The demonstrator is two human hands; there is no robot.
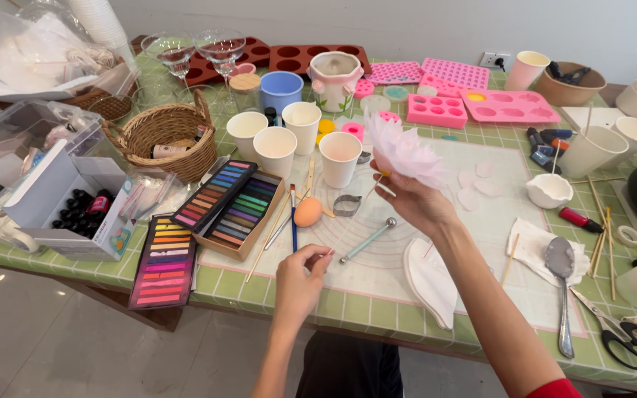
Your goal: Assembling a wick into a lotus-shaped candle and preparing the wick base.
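Cluttering green checked table (377, 309) — molds, cups, pastels.

On the table (377, 309), a mat (481, 243) lies mid-way; the egg (308, 212) rests at its left edge, the spoon (560, 273) on a cloth (532, 247) at its right. The basket (164, 136) stands left, cups (289, 140) beside it, moulds (473, 103) along the back edge, scissors (628, 339) at the near right corner.

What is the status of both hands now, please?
Right hand holds white paper flower raised. Left hand pinches something small, unclear. Ball-tipped tool lies between them.
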